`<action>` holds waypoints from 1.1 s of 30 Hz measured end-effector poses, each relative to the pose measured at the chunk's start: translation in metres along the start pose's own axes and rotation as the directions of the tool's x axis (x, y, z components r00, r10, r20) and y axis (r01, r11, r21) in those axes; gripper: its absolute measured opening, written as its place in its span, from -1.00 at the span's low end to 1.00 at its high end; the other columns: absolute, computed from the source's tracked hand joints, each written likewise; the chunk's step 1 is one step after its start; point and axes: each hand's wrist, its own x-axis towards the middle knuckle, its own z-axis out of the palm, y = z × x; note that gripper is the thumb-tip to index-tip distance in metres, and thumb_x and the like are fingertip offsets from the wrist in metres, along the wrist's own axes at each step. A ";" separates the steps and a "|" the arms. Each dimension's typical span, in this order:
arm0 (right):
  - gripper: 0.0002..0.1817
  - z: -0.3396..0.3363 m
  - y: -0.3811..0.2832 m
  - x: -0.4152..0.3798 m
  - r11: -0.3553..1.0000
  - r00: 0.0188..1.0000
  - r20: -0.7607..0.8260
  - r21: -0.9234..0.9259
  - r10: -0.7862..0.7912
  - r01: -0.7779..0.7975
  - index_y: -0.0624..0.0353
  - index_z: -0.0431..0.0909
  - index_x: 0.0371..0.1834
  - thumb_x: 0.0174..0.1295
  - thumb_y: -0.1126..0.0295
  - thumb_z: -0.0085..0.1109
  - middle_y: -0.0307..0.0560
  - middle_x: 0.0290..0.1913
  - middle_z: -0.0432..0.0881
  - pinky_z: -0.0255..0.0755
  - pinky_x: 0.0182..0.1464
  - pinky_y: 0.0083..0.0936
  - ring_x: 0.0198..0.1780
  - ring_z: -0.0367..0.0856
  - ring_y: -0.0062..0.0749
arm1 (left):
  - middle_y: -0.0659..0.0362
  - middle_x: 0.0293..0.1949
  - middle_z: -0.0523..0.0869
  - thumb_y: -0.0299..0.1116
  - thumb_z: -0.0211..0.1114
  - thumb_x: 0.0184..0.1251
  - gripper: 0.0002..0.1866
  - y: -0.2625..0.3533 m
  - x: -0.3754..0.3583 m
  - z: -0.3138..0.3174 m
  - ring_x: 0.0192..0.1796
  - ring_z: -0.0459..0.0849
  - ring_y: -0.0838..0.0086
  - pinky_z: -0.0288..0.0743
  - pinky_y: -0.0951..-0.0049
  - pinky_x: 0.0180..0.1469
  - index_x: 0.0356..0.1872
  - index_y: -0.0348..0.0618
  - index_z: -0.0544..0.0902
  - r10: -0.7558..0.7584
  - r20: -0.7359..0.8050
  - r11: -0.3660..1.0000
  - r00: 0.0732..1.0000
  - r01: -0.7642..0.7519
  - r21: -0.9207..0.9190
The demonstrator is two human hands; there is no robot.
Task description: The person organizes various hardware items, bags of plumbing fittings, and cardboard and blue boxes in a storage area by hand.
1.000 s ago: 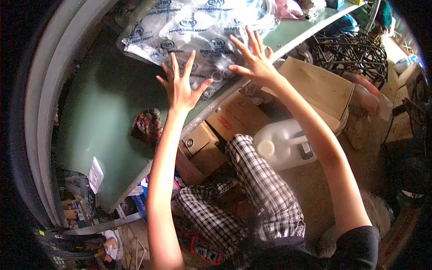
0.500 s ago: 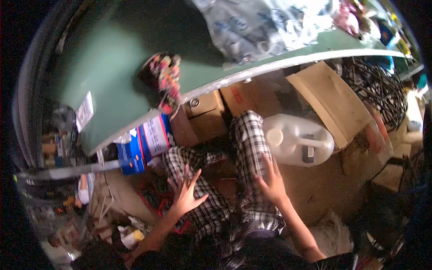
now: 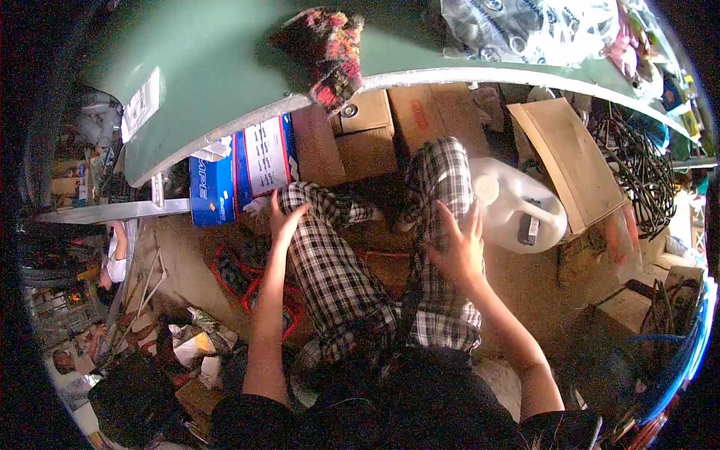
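Observation:
My left hand (image 3: pixel 285 220) rests at the side of my left knee, thumb apart from the fingers, holding nothing. On the checked trousers (image 3: pixel 337 266) over my right thigh lies my right hand (image 3: pixel 460 246), its fingers spread and nothing in them. Just right of that leg a translucent plastic jug (image 3: pixel 536 196) lies on its side. Ahead of my knees, a crumpled dark cloth with red and pink patterning (image 3: pixel 337 52) hangs partly over the edge of the green tabletop (image 3: pixel 217 56).
Under the table stand a blue-and-white box (image 3: pixel 217 187) and brown cardboard boxes (image 3: pixel 367 150). A cardboard flap (image 3: pixel 566 161) leans beyond the jug, near coiled black cable (image 3: pixel 637 180). A clear plastic bag (image 3: pixel 517 30) lies on the tabletop. A person's arm (image 3: pixel 118 244) shows at far left.
My left hand has moved forward from above my thigh to my knee. My right hand has come to rest on my right leg. The view has tilted, so the table sits higher.

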 end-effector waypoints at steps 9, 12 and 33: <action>-0.21 0.004 -0.008 0.000 1.000 0.995 -0.094 -0.017 0.021 -0.022 -0.47 0.13 0.27 -0.12 0.10 0.28 0.27 0.35 -0.16 0.21 0.09 0.12 0.29 0.00 0.24 | -0.17 0.24 0.19 0.14 0.40 -0.19 0.00 0.005 0.006 0.003 0.26 0.19 -0.02 0.14 0.00 0.19 0.30 0.04 0.08 -0.105 -0.008 0.994 0.994 0.105 0.013; -0.23 0.006 -0.008 0.000 1.000 0.992 -0.127 -0.017 -0.004 0.002 -0.46 0.14 0.26 -0.09 0.12 0.25 0.28 0.35 -0.14 0.21 0.11 0.10 0.28 0.02 0.25 | -0.18 0.22 0.20 0.13 0.39 -0.17 -0.02 0.002 0.009 0.001 0.24 0.22 -0.03 0.18 0.00 0.16 0.29 0.07 0.08 -0.112 0.016 0.994 0.994 0.113 -0.017; -0.29 0.009 0.003 0.001 1.000 0.983 -0.185 0.019 -0.011 0.015 -0.50 0.19 0.23 -0.08 0.06 0.24 0.33 0.33 -0.14 0.21 0.11 0.07 0.27 0.03 0.26 | -0.21 0.32 0.00 0.09 0.27 0.02 -0.01 -0.013 -0.002 0.003 0.37 -0.04 0.08 -0.15 0.26 0.35 0.28 -0.41 -0.02 0.062 -0.009 0.998 0.998 -0.061 0.024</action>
